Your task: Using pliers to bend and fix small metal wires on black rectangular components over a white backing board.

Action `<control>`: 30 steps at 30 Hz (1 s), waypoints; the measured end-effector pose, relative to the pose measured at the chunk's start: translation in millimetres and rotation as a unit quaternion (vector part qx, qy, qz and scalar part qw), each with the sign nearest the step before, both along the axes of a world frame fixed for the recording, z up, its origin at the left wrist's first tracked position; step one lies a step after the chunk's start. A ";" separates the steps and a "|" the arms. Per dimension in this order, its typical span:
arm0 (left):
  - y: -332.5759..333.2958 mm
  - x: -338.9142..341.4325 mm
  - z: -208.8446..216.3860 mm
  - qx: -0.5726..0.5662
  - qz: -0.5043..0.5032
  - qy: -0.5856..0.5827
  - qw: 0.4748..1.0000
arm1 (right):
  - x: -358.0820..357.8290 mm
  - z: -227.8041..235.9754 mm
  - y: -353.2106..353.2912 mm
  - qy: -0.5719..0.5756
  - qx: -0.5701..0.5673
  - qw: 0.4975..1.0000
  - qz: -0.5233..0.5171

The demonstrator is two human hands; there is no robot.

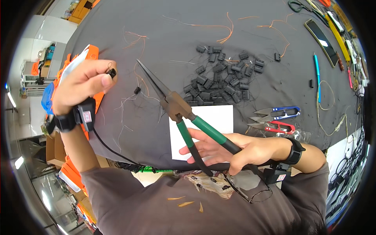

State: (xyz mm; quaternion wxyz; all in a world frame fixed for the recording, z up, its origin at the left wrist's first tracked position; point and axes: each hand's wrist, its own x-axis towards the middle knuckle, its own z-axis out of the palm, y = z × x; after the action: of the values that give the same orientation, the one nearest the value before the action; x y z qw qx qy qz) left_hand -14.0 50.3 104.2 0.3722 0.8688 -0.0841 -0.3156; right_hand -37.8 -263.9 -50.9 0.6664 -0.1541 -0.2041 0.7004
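My left hand (87, 80), raised at the left, pinches a small black cylindrical piece (112, 73) between thumb and finger; a thin wire loop rises from it. My right hand (250, 150) holds long-nose pliers (175, 105) by their green and black handles, the thumb over one handle and the other fingers reaching behind. The pliers' handles are spread and their slim jaws point up and left, apart from the left hand. Below the jaws a white paper sheet (219, 117) lies on the dark cloth. Another black piece (137, 90) lies between the left hand and the pliers.
Several black pieces with fine wires form a pile (219, 78) beyond the sheet. Blue thread snips (284, 112) and red thread snips (280, 127) lie right of it. Farther right are a phone (322, 42) and a blue pen-like tool (317, 74). Orange wire strands (231, 29) lie at the far side.
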 end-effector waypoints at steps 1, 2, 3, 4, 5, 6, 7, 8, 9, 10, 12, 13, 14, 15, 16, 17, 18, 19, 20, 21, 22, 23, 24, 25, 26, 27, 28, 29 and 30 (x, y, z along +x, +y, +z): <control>-1.1 1.7 10.6 0.014 -0.018 0.019 1.000 | -1.9 2.7 -0.3 -0.008 -0.002 1.000 0.008; -0.7 7.2 13.0 0.027 -0.039 0.039 0.998 | -2.0 0.1 0.6 -0.010 0.007 1.000 0.013; 0.8 11.9 13.8 0.022 -0.063 0.036 0.997 | -2.4 -0.4 1.0 -0.013 0.015 1.000 0.017; 2.3 15.6 15.2 0.017 -0.087 0.034 0.995 | -3.0 -0.5 2.1 -0.016 0.024 0.999 0.022; 0.9 25.9 12.5 0.007 -0.125 0.031 0.992 | -3.0 -1.0 1.4 -0.020 0.025 0.999 0.017; -3.7 33.6 10.1 0.008 -0.141 0.040 0.989 | -3.1 -1.5 0.7 -0.024 0.026 0.999 0.013; -10.0 41.0 8.1 0.010 -0.157 0.049 0.986 | -3.1 -2.0 0.0 -0.028 0.028 0.999 0.008; -15.0 43.5 9.2 0.016 -0.166 0.058 0.984 | -2.8 -3.0 -0.5 -0.033 0.033 0.999 0.011; -17.5 45.2 10.5 0.015 -0.158 0.079 0.984 | -2.5 -4.4 -0.6 -0.039 0.038 0.998 0.013; -20.2 47.8 11.1 0.011 -0.167 0.080 0.983 | -1.9 -5.1 -1.1 -0.045 0.042 0.998 0.014; -23.5 49.4 11.4 0.003 -0.183 0.084 0.980 | -2.3 -5.3 -1.2 -0.040 0.041 0.998 0.017; -24.8 50.7 11.6 0.008 -0.185 0.088 0.979 | -2.1 -5.6 -1.1 -0.039 0.041 0.998 0.017; -26.0 53.1 10.6 0.013 -0.190 0.092 0.977 | -1.9 -6.1 -1.4 -0.039 0.039 0.998 0.014; -27.6 56.3 9.3 0.017 -0.196 0.096 0.976 | -1.5 -6.2 -2.0 -0.034 0.038 0.999 0.010; -29.5 60.8 7.7 0.027 -0.206 0.098 0.973 | -1.1 -5.9 -3.0 -0.029 0.036 0.999 0.006; -29.9 59.6 10.6 0.040 -0.206 0.099 0.973 | -1.1 -3.8 -2.5 -0.027 0.038 0.999 0.011; -30.7 59.0 13.6 0.053 -0.206 0.101 0.972 | -1.7 -3.2 -2.0 -0.025 0.040 0.999 0.015; -32.5 59.1 17.8 0.066 -0.214 0.111 0.968 | -2.6 -3.6 -1.5 -0.022 0.043 0.999 0.020; -35.0 63.0 19.9 0.076 -0.227 0.121 0.963 | -3.3 -4.2 -1.1 -0.019 0.042 0.999 0.019; -38.2 66.5 22.2 0.087 -0.239 0.131 0.958 | -3.0 -3.6 -0.7 -0.017 0.041 0.999 0.019; -43.9 69.2 24.8 0.097 -0.254 0.150 0.951 | -2.3 -2.6 0.1 -0.015 0.041 0.999 0.021; -51.8 71.7 26.7 0.106 -0.268 0.169 0.942 | -2.0 -2.3 0.2 -0.012 0.040 0.999 0.022; -57.2 73.3 27.0 0.115 -0.282 0.188 0.934 | -2.3 -2.2 0.3 -0.014 0.040 0.999 0.026; -58.5 74.4 25.2 0.111 -0.301 0.204 0.925 | -2.7 -2.2 0.5 -0.017 0.040 0.999 0.032; -61.3 80.9 20.7 0.110 -0.328 0.210 0.914 | -2.8 -3.1 -0.4 -0.018 0.037 0.999 0.027; -63.7 86.6 16.2 0.110 -0.355 0.215 0.903 | -2.8 -4.9 -0.9 -0.015 0.037 0.999 0.030; -66.1 91.1 12.9 0.109 -0.381 0.220 0.891 | -2.8 -7.3 -1.3 -0.011 0.037 0.999 0.032; -67.6 90.5 14.5 0.118 -0.379 0.230 0.889 | -2.3 -8.1 -0.8 -0.008 0.042 0.998 0.044; -69.1 90.2 16.2 0.127 -0.378 0.239 0.885 | -1.5 -7.2 -0.6 -0.010 0.041 0.998 0.045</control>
State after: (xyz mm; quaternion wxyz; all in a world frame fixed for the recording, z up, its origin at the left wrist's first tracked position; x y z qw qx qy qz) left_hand 76.2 -18.8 120.5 0.1204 0.7089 -0.2737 -0.6388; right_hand -39.3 -264.5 -58.1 0.6374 -0.1245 -0.2463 0.7194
